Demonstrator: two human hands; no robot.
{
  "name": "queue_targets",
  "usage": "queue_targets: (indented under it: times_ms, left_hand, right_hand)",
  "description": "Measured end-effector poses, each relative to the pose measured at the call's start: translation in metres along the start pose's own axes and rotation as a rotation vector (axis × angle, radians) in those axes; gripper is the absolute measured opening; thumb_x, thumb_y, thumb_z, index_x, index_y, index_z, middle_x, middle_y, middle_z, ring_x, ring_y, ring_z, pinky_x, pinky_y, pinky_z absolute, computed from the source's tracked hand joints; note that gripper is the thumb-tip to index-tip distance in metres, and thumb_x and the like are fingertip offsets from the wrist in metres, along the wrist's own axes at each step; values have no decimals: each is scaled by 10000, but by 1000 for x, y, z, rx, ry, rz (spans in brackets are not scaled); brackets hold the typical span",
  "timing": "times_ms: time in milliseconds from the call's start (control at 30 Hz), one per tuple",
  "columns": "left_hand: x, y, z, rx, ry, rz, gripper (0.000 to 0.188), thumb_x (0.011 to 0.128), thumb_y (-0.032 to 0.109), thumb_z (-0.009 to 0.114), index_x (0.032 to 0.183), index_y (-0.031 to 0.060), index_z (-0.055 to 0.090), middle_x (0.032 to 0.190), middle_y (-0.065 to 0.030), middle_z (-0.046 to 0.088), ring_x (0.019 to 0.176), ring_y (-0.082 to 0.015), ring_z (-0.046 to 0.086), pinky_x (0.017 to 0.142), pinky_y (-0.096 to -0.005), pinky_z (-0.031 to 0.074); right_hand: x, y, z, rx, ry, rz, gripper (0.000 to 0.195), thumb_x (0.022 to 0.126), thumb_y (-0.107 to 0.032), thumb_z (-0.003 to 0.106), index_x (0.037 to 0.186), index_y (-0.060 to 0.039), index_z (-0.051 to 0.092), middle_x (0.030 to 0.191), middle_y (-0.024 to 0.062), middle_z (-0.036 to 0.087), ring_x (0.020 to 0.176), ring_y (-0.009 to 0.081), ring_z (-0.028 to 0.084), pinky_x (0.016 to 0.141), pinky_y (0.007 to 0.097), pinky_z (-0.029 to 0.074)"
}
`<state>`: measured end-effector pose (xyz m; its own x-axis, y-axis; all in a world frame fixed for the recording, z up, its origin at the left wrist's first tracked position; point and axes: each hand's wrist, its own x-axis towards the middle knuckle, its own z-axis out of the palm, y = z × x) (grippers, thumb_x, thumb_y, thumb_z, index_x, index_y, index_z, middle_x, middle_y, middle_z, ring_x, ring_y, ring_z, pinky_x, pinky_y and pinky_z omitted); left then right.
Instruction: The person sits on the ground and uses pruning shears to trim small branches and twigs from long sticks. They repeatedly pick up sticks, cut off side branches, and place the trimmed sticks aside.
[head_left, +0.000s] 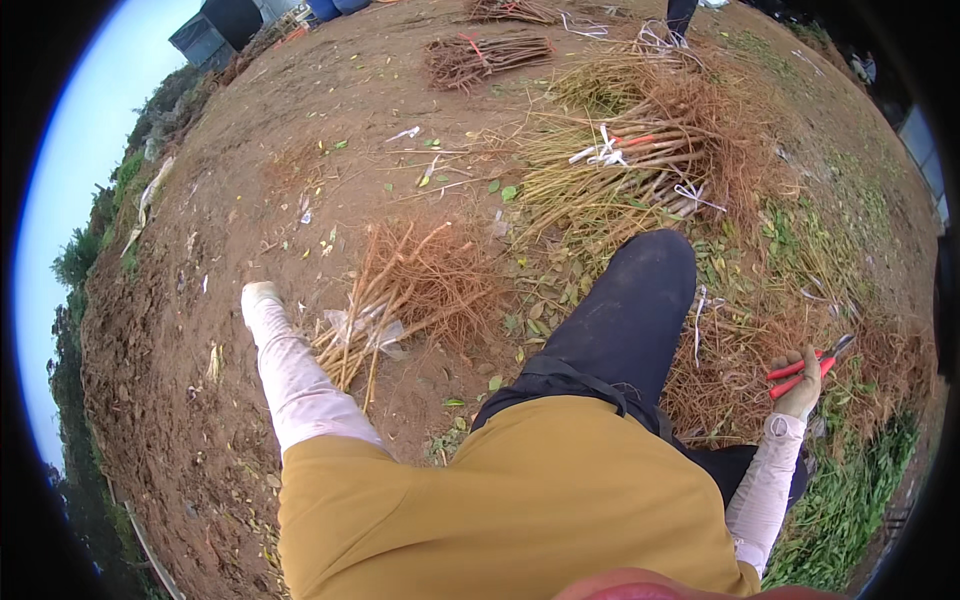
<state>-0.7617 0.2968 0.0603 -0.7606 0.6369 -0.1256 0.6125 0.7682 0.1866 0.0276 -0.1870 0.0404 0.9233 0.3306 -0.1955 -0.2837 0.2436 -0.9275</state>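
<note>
My right hand (804, 380), in a soiled glove, is closed on red-handled pruning shears (808, 369) at the right, above heaped brown roots. The shears' metal blades point up and right. My left hand (259, 292) is at the end of my outstretched left arm, low over bare soil; its fingers are mostly hidden. Between the arm and my knee lies a loose pile of rooted stems (382, 300) with clear plastic on it. Beyond my knee sits a large heap of rooted plant bundles (630, 161), tied with white strips and a red one.
Bundled dark stems (487, 58) with red ties lie farther off. Cut green leaves (847, 510) are piled at the lower right. A person's leg (680, 16) stands behind the heap. Blue barrels (335, 7) stand at the top. White strips and leaves litter the soil.
</note>
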Motion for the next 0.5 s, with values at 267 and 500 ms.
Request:
queue_targets:
  times_ms: [267, 500]
  left_hand:
    - [-286, 215, -52, -1347, 64, 980, 247, 979, 184, 523, 1085, -23, 605, 890, -137, 698, 804, -229, 688, 706, -303, 549]
    - [-533, 397, 152, -519, -663, 1557, 531, 889, 233, 693, 1337, 28, 493, 1114, -92, 630, 928, -153, 590, 841, -255, 459]
  right_hand:
    - [-14, -29, -37, -56, 73, -125, 328, 888, -292, 636, 976, 22, 607, 828, 110, 644, 705, 247, 659, 643, 342, 527]
    - [-6, -22, -96, 128, 331, 72, 301, 900, -260, 603, 1008, 20, 579, 853, 110, 626, 750, 252, 640, 707, 397, 531]
